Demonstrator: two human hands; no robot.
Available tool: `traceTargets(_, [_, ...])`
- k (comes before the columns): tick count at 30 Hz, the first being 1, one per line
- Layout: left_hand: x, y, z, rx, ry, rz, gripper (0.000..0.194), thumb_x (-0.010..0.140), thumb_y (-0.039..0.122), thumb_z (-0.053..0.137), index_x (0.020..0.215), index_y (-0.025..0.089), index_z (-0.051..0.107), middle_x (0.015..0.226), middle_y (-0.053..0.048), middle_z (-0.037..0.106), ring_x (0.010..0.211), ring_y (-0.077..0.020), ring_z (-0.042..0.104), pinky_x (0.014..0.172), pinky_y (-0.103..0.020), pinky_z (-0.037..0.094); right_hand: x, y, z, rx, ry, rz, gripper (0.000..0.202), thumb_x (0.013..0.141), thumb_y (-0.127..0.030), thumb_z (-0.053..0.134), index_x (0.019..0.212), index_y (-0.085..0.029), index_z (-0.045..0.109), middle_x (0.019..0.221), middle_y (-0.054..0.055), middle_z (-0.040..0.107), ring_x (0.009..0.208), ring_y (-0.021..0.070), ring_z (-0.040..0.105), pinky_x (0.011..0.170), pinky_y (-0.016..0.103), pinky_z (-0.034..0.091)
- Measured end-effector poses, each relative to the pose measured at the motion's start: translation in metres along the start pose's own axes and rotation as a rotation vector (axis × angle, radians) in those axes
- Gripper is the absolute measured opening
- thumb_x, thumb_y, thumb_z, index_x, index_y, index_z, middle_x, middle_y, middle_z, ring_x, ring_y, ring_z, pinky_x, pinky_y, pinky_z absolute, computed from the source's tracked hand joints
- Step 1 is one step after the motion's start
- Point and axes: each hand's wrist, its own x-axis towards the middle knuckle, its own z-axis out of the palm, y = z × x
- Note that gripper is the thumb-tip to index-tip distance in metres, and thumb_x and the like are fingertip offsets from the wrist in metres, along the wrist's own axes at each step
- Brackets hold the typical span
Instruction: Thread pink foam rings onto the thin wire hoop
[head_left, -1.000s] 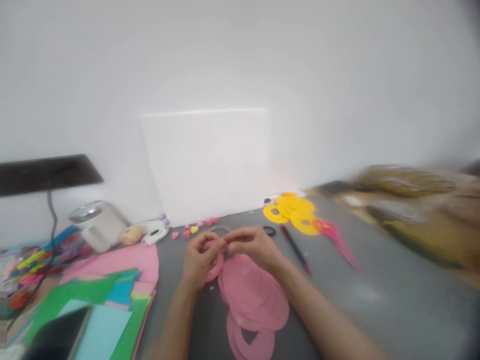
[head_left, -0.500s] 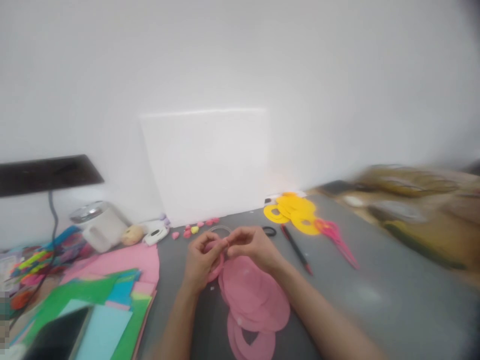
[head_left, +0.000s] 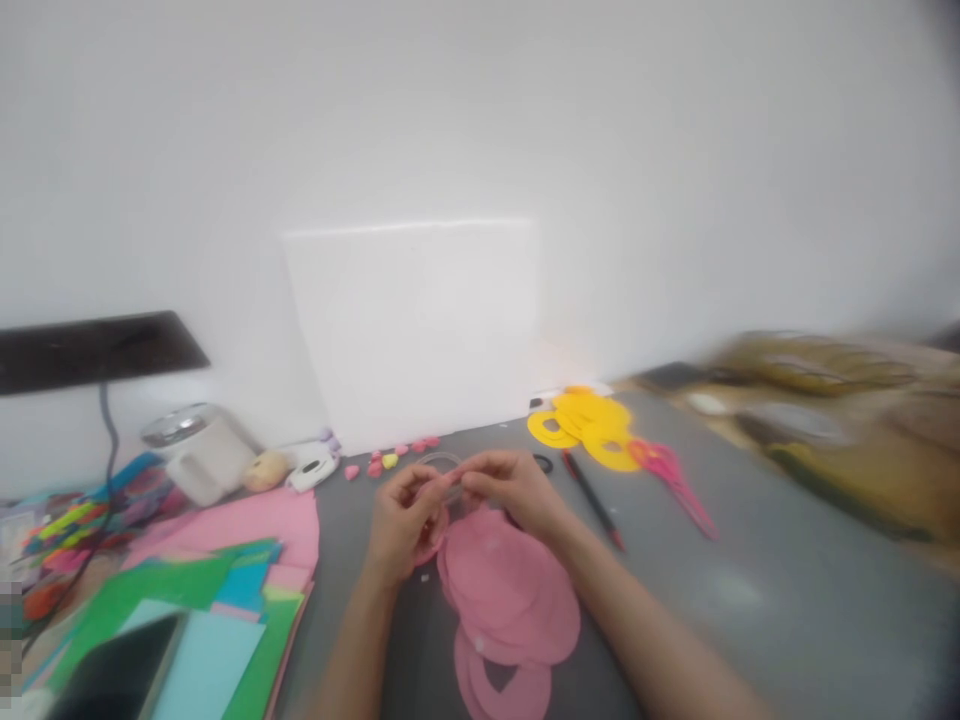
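My left hand (head_left: 397, 520) is closed round a pink paper cutout (head_left: 430, 548), holding it up above the grey table. With fingertips pinched, my right hand (head_left: 517, 490) meets the left thumb at the cutout's upper edge. The fingers partly hide the piece, and its exact shape is blurred. Below the hands lies a pile of rounded pink paper cutouts (head_left: 510, 590). The front cutout (head_left: 529, 690) has an opening in its middle. Just behind my fingers shows the rim of a clear ring (head_left: 441, 457).
On the right lie yellow paper cutouts (head_left: 592, 415), pink scissors (head_left: 679, 485) and a black-and-red pencil (head_left: 596, 505). Small heart-shaped pieces (head_left: 390, 460) line the back before a white board (head_left: 420, 330). Coloured paper sheets (head_left: 165, 580), a phone (head_left: 120, 670) and a white mug (head_left: 202, 460) occupy the left.
The right fingers have shifted slightly at the cutout's upper edge, and the hand covers more of the black ring behind it. The left hand stays nearly in place.
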Motion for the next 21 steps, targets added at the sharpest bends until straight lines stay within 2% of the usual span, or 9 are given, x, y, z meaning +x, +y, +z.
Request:
traceTargets(2, [0.000, 0.000, 0.000, -0.013, 0.001, -0.002, 0.021, 0.069, 0.033, 0.069, 0.069, 0.017, 0.054, 0.036, 0.010, 0.044, 0.025, -0.0054, 0.038, 0.026, -0.015, 0.023, 0.000, -0.001, -0.001, 0.002, -0.012, -0.011, 0.019, 0.068, -0.032, 0.069, 0.076, -0.015, 0.072, 0.059, 0.001, 0.065, 0.051, 0.0095, 0.056, 0.055, 0.023, 0.048])
traceTargets(4, [0.001, 0.000, -0.001, -0.006, -0.006, 0.025, 0.019, 0.070, 0.031, 0.069, 0.071, 0.017, 0.056, 0.040, 0.007, 0.051, 0.030, -0.0079, 0.045, 0.030, -0.017, 0.033, 0.001, 0.001, -0.002, 0.027, -0.027, -0.015, 0.018, 0.070, -0.032, 0.068, 0.076, -0.015, 0.071, 0.060, 0.001, 0.066, 0.053, 0.0099, 0.058, 0.057, 0.023, 0.048])
traceTargets(7, [0.002, 0.000, -0.003, 0.048, -0.007, 0.103, 0.016, 0.068, 0.026, 0.071, 0.077, 0.015, 0.062, 0.059, -0.001, 0.066, 0.052, -0.0126, 0.061, 0.053, -0.022, 0.049, 0.003, 0.005, -0.006, 0.118, -0.025, -0.020, 0.019, 0.072, -0.034, 0.067, 0.076, -0.015, 0.070, 0.061, 0.002, 0.066, 0.054, 0.0110, 0.060, 0.057, 0.024, 0.049])
traceTargets(10, [0.002, 0.003, -0.004, 0.122, -0.044, 0.116, 0.021, 0.068, 0.023, 0.071, 0.087, 0.016, 0.065, 0.085, -0.007, 0.071, 0.077, -0.0175, 0.065, 0.070, -0.027, 0.050, 0.006, 0.010, -0.012, 0.272, 0.061, -0.018, 0.019, 0.070, -0.034, 0.071, 0.074, -0.016, 0.068, 0.060, 0.001, 0.066, 0.053, 0.0095, 0.059, 0.054, 0.021, 0.048])
traceTargets(12, [0.001, 0.006, -0.004, 0.178, -0.088, 0.097, 0.023, 0.068, 0.025, 0.071, 0.089, 0.016, 0.067, 0.091, -0.009, 0.070, 0.084, -0.0204, 0.064, 0.075, -0.030, 0.050, 0.008, 0.011, -0.017, 0.381, 0.117, -0.013, 0.019, 0.068, -0.034, 0.073, 0.074, -0.016, 0.068, 0.059, -0.001, 0.064, 0.052, 0.0076, 0.058, 0.052, 0.017, 0.046])
traceTargets(17, [-0.001, 0.009, -0.001, 0.251, -0.134, 0.075, 0.017, 0.070, 0.026, 0.070, 0.081, 0.014, 0.068, 0.084, -0.009, 0.070, 0.082, -0.0215, 0.063, 0.077, -0.032, 0.049, 0.011, 0.010, -0.023, 0.506, 0.196, -0.002, 0.021, 0.064, -0.032, 0.076, 0.075, -0.016, 0.069, 0.059, -0.002, 0.063, 0.051, 0.0052, 0.054, 0.050, 0.015, 0.044])
traceTargets(21, [-0.002, 0.008, -0.001, 0.055, -0.113, 0.054, 0.015, 0.073, 0.027, 0.067, 0.082, 0.015, 0.065, 0.067, -0.005, 0.068, 0.063, -0.0179, 0.064, 0.060, -0.028, 0.050, 0.011, 0.010, -0.021, 0.421, 0.226, -0.009, 0.024, 0.061, -0.033, 0.078, 0.074, -0.015, 0.070, 0.061, 0.000, 0.064, 0.055, 0.0074, 0.056, 0.056, 0.018, 0.046])
